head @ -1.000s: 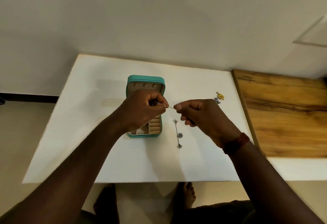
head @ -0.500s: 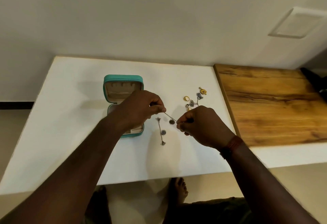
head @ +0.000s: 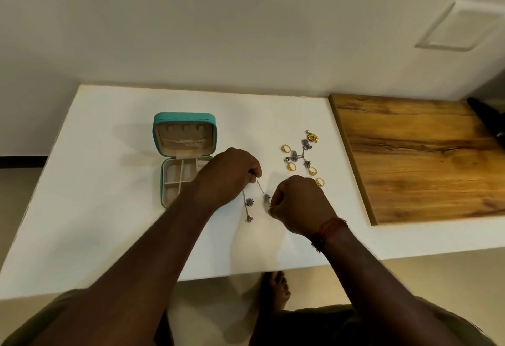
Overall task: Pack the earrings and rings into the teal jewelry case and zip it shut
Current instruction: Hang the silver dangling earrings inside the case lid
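Left hand (head: 229, 176) and right hand (head: 297, 203) pinch one silver earring (head: 263, 190), gold rings (head: 285, 148) lie just behind, and the left arm (head: 164, 236) hides part of the teal case (head: 184, 116).

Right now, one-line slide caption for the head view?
Left hand and right hand hold a silver earring between them beside the open teal jewelry case; gold rings lie nearby.

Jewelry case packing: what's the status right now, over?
Left hand and right hand pinch one silver earring between them. Teal case open. Rings loose on table. Nothing blocks the case.
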